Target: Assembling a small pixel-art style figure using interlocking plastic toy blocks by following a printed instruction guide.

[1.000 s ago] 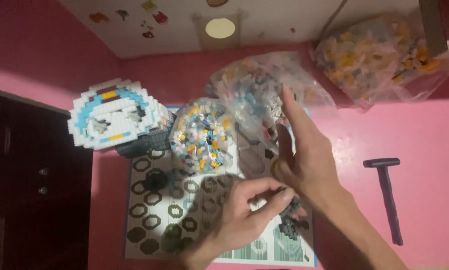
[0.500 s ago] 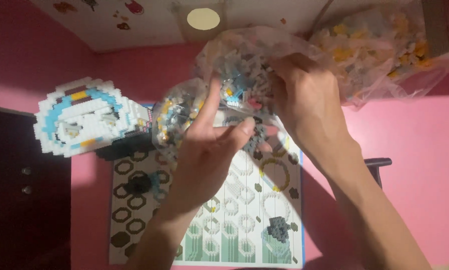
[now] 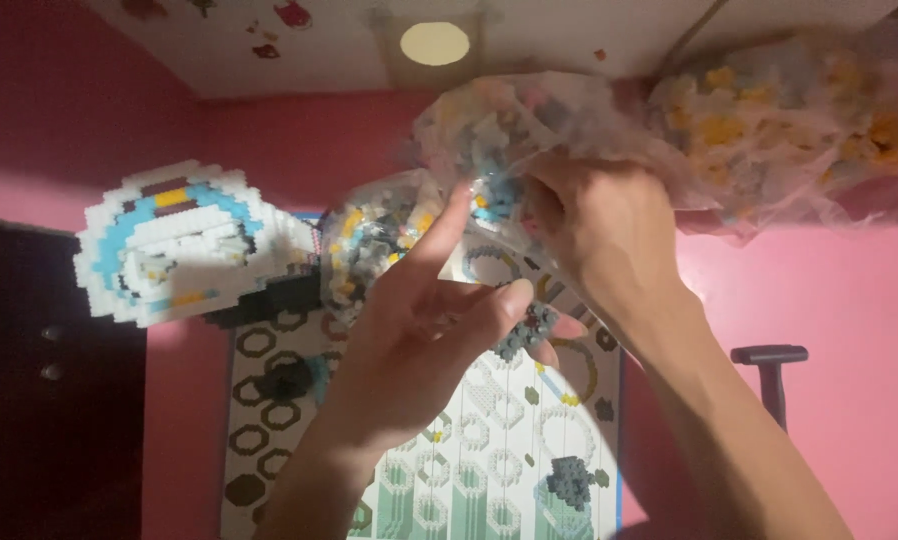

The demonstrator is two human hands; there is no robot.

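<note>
Instruction sheet (image 3: 469,470): closest to me, a printed sheet lies flat on the pink surface (image 3: 849,300), with hexagon patterns and a small dark grey brick cluster (image 3: 569,480) resting on its lower right part.
Left hand (image 3: 419,330): I see it raised over the sheet, index finger pointing up toward the bags, thumb and the other fingers (image 3: 514,300) pinched narrow on a small dark grey brick piece (image 3: 527,330).
Right hand (image 3: 609,235): it comes in from the lower right, and its fingers are curled shut on the crumpled plastic of a clear bag of small bricks (image 3: 499,130), gripping it at the bag's lower edge.
Held bag: lifted off the surface, just above the left index fingertip; grey, blue and yellow bricks show through it.
Second bag (image 3: 374,235): a rounder clear bag of mixed bricks sits just left of the left hand, touching the sheet's top edge.
Tool (image 3: 769,375): a dark T-shaped tool lies on the surface to the right of my right forearm, apart from the sheet.
Brick model (image 3: 169,245): a white, blue and yellow rounded build stands at the left, beside the second bag.
Far bag (image 3: 799,120): a large clear bag of yellowish bricks lies at the top right, touching the held bag.
</note>
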